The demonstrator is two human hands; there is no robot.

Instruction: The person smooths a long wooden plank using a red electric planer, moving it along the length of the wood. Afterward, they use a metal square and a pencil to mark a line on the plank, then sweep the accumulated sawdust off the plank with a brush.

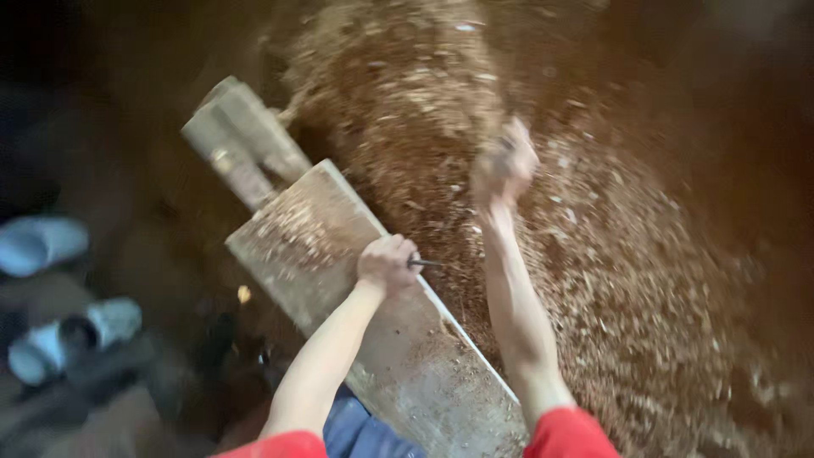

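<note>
The left hand (388, 263) is closed in a fist around a thin dark metal tool (424, 263), its tip poking out to the right, resting on a long pale wooden plank (339, 254) strewn with shavings. The right hand (504, 163) is raised and blurred over a wide heap of brown wood chips and sawdust (610, 271) — what it grips cannot be made out. Two light blue slippers (51, 288) lie well apart on the dark floor, and the red sleeves (566, 434) show at the bottom.

The right hand (505, 164) is a blur, so what it grips is too fuzzy to tell, the thin tool (424, 263) mostly hides inside the left hand (387, 263), and the wooden board (339, 280) runs off the bottom edge.
</note>
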